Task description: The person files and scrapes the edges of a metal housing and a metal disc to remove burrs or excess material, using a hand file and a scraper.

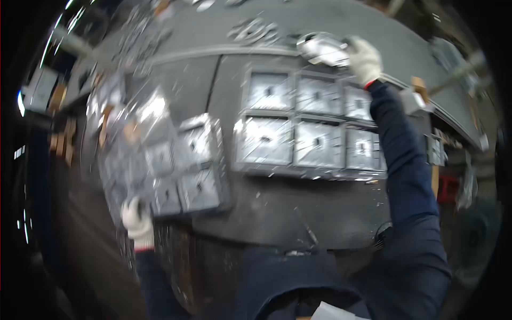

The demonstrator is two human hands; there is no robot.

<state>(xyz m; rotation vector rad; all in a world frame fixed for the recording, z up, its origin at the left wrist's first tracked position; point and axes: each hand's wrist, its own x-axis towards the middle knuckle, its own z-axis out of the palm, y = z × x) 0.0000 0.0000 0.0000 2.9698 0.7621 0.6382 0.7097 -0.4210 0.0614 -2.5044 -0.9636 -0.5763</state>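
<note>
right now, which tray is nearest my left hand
The left-side tray: your left hand is at its near edge, while the other tray lies farther right.

Right arm [406,160] is stretched way out front, gloved right hand [366,61] up top; left hand [137,220], gloved too, sits way lower.

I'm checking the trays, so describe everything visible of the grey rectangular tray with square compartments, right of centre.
The grey rectangular tray lies flat on the dark grey tabletop, a long side nearest the camera. Six square compartments show, in two rows of three, most with a small dark spot near the middle. Bright glare streaks it, as off something glossy; its material is unclear. The dark blue right sleeve hides part of its right end; whether they touch, I cannot tell.
</note>
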